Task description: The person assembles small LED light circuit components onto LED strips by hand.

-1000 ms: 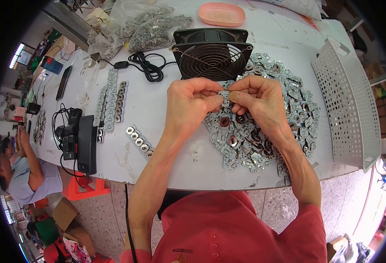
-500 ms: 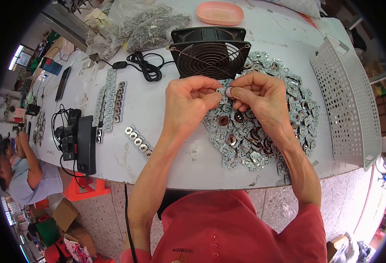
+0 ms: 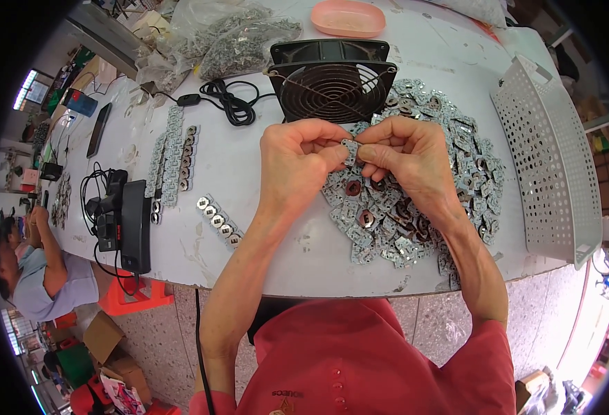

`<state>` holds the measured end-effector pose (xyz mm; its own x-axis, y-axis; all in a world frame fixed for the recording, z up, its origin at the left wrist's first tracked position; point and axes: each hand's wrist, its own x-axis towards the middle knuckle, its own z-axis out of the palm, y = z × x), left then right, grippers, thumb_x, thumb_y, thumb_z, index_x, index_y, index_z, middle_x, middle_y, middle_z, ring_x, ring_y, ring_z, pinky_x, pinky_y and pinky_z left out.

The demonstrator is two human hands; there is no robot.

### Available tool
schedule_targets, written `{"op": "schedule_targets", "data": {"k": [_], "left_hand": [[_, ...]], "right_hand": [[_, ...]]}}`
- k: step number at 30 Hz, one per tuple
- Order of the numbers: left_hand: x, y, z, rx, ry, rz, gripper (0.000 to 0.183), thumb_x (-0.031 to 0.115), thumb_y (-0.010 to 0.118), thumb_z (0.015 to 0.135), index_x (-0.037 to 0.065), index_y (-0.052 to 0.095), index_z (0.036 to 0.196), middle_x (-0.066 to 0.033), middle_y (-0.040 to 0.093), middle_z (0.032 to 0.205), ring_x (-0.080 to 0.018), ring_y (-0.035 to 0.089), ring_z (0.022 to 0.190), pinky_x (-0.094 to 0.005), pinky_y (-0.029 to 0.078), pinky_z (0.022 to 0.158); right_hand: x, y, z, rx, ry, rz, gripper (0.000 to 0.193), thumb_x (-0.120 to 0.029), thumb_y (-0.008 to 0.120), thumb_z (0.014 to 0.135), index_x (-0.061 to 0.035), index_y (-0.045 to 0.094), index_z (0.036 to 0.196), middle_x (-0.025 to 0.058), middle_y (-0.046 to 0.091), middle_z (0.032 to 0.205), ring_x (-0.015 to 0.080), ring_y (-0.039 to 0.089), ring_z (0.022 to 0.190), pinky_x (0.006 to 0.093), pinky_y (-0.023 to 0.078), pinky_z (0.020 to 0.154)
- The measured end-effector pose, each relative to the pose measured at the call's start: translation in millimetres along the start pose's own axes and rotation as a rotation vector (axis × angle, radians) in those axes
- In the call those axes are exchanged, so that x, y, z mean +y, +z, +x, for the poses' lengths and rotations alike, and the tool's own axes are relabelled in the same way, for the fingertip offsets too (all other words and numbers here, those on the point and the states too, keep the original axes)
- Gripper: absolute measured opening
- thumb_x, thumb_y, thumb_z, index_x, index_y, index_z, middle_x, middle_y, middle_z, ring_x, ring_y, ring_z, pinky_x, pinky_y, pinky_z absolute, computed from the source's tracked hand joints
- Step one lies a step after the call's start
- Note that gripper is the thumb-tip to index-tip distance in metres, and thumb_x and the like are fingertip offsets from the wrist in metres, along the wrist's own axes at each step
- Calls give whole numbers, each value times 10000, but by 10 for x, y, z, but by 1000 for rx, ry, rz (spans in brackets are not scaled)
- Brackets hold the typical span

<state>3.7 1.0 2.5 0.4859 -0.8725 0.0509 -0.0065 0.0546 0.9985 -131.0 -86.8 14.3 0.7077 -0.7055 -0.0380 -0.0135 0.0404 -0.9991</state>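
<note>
Between my two hands, just in front of the black fan, is a small silvery metal plate [image 3: 351, 151]. My left hand [image 3: 303, 159] pinches its left side with thumb and fingertips. My right hand [image 3: 408, 158] presses its thumb and curled fingers on the plate's right side. Beneath and beside the right hand spreads a pile of similar small metal parts [image 3: 380, 238], some with round brown or dark centres. Left of my left forearm lies a short slanting row of metal parts [image 3: 216, 219] with round silver discs.
A black fan [image 3: 332, 86] stands behind my hands, its coiled cable [image 3: 235, 104] to the left. Further left are rows of metal parts [image 3: 173, 159], a black power adapter [image 3: 135, 228] and a phone [image 3: 99, 130]. A white perforated basket [image 3: 550, 166] stands right; a pink tray [image 3: 348, 19] lies behind.
My right thumb has shifted slightly left over the plate, and more of the plate's face now shows. Both hands otherwise keep nearly the same place.
</note>
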Motion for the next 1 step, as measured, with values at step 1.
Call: {"op": "schedule_targets", "data": {"k": [1], "left_hand": [[2,-2,1,-3,-4,-1,156,-94,590,690,-50,660,822,-95,640,716,-113,597,629,-227,505,584]], "right_hand": [[-12,0,-5,-17,-2,-3,86,15,605,753,49,631,828,94,633,678,98,581,545,199,477,505]]}}
